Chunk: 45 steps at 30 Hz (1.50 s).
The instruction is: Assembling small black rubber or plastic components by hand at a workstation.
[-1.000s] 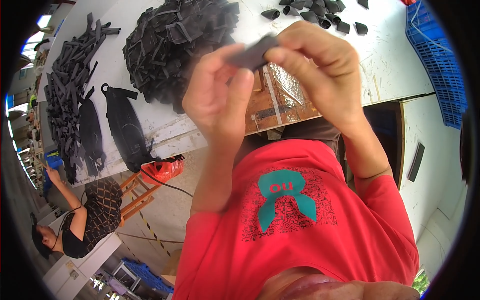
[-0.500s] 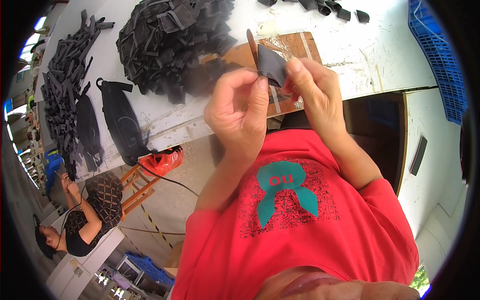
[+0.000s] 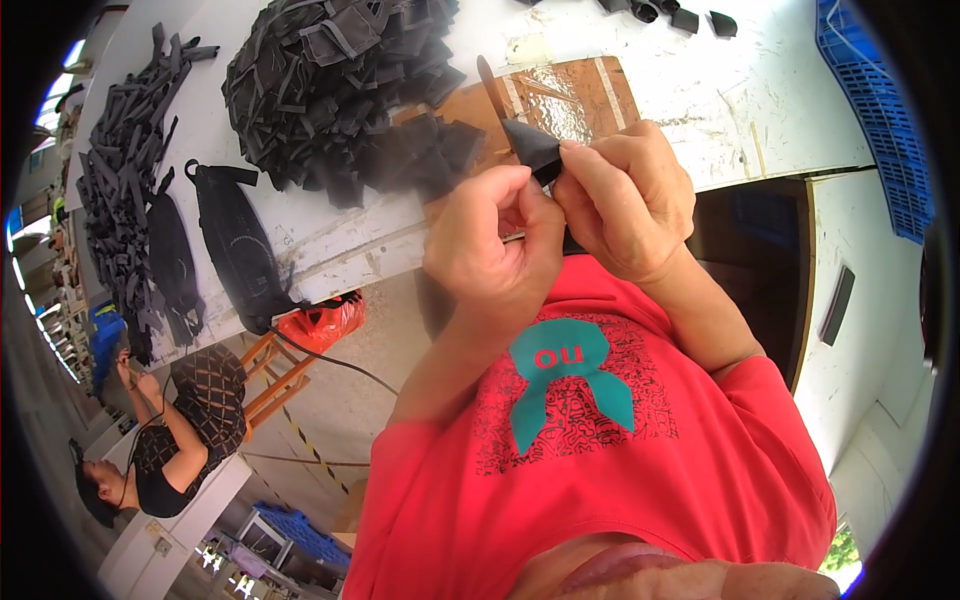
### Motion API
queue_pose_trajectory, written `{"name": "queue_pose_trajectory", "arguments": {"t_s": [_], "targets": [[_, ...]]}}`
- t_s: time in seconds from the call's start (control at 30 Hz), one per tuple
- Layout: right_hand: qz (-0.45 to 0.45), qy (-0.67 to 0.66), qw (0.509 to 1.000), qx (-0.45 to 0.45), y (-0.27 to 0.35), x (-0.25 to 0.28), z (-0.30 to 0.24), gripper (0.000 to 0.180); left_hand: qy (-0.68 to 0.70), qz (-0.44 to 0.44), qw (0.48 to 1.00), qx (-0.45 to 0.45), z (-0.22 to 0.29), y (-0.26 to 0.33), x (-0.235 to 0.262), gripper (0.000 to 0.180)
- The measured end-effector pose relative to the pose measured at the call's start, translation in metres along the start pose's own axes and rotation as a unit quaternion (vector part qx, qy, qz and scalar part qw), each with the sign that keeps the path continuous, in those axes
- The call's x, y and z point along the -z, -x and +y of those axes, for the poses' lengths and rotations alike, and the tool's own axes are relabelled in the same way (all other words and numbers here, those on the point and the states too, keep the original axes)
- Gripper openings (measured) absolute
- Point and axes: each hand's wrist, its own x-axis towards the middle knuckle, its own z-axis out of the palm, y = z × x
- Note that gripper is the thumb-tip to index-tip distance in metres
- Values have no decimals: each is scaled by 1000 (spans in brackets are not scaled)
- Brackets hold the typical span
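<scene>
A small piece of black fabric (image 3: 532,150), folded to a pointed shape, is pinched between my two hands near the table's front edge. My left hand (image 3: 495,235) is closed at its lower left side, thumb against the bent fingers. On its right side my right hand (image 3: 630,200) pinches the edge between thumb and forefinger. A thin brown strip with a rounded end (image 3: 491,88) juts up from the fabric's left side; its lower end is hidden. Behind both hands lies a brown board (image 3: 590,90) with clear tape on it.
A big heap of black fabric pieces (image 3: 320,100) covers the table's left middle. Farther left lie black strips (image 3: 125,190) and a long black pouch (image 3: 235,235). Small black rolled pieces (image 3: 685,20) sit at the back. A blue crate (image 3: 880,130) stands right. Another person (image 3: 170,440) sits at left.
My hands have come closer together and slightly lower, with the black fabric moving down between them. The brown strip has shifted a little to the left and leans more.
</scene>
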Motion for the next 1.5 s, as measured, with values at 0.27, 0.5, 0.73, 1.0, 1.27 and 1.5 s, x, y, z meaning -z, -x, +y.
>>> {"name": "queue_pose_trajectory", "arguments": {"t_s": [0.27, 0.5, 0.73, 1.0, 1.27, 1.5], "targets": [[-5, 49, 959, -278, -33, 13, 96, 15, -53, -35, 994, 85, -65, -5, 20, 12], [-70, -189, 882, -426, 11, -5, 58, 15, -357, -163, 919, 24, -79, -17, -4, 29], [-241, -296, 780, -495, 48, -19, 26, 18, -397, -254, 878, -82, -104, -14, -1, 10], [-223, -562, 427, -672, 52, -42, 31, 22, -181, -216, 939, -199, -52, 9, 22, 12], [-128, -672, 355, -637, 42, -33, 24, 14, 343, -69, 859, 375, -32, 20, 25, 20], [-186, -614, 427, -637, 39, -30, 22, 19, 366, -74, 841, 392, -35, 22, 16, 10]]}}
